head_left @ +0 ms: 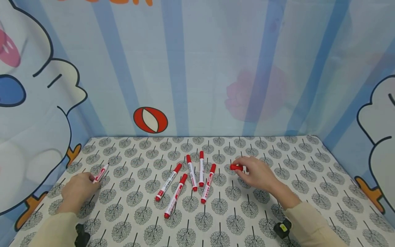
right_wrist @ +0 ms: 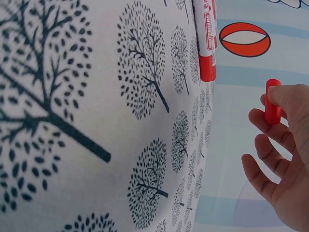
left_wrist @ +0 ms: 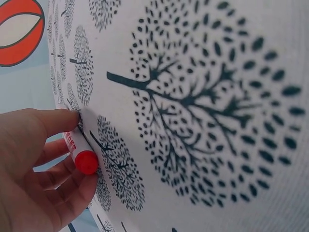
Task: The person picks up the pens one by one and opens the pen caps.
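At the left of the table my left hand [head_left: 78, 188] pinches an uncapped whiteboard marker [head_left: 101, 173], its white tip end pointing away from me. In the left wrist view the marker's red end plug [left_wrist: 87, 162] shows between thumb and fingers, close to the cloth. On the other side my right hand [head_left: 254, 171] pinches a red marker cap [head_left: 236, 167] between thumb and index finger. The right wrist view shows that cap [right_wrist: 273, 101] held upright, with the other fingers loosely bent. Between the hands lie several capped red-and-white whiteboard markers [head_left: 175, 196].
A white tablecloth [head_left: 129, 219] with dark tree prints covers the table. Light blue striped fabric [head_left: 203, 68] with cartoon prints stands along the back and both sides. The nearest marker [head_left: 208, 183] to my right hand lies slanted on the cloth.
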Action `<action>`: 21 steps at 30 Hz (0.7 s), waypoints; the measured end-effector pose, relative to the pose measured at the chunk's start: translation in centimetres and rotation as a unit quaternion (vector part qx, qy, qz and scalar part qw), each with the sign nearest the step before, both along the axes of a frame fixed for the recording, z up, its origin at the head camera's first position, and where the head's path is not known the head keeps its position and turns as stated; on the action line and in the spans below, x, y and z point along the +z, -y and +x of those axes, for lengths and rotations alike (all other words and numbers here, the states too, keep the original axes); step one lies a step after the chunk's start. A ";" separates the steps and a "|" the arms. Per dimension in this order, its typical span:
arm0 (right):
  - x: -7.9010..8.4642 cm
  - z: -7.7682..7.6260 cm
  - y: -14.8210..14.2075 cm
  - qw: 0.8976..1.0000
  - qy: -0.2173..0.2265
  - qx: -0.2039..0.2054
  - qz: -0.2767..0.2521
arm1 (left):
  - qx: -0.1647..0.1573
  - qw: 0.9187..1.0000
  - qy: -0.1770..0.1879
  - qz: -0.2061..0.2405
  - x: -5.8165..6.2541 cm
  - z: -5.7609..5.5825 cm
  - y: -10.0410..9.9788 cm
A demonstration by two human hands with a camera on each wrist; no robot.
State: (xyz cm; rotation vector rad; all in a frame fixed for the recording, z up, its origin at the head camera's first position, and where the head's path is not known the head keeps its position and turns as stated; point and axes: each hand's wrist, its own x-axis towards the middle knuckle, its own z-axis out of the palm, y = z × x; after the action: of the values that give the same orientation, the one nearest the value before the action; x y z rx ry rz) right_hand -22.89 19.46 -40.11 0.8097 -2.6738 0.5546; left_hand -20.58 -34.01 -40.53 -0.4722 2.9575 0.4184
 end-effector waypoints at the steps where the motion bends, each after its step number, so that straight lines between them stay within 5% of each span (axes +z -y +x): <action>1: 0.0 0.0 0.0 1.000 0.000 0.000 0.000 | 0.000 1.000 0.001 -0.001 0.0 0.0 0.0; 21: 0.2 0.1 -0.4 1.000 0.020 -0.001 -0.008 | -0.002 1.000 0.011 0.007 0.6 -0.2 -0.1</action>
State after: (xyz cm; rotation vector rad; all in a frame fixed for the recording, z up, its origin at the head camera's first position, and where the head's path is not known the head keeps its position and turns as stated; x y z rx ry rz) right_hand -22.81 19.90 -39.86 0.7984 -2.7032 0.5966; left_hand -20.81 -33.89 -39.95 -0.4661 2.9324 0.4295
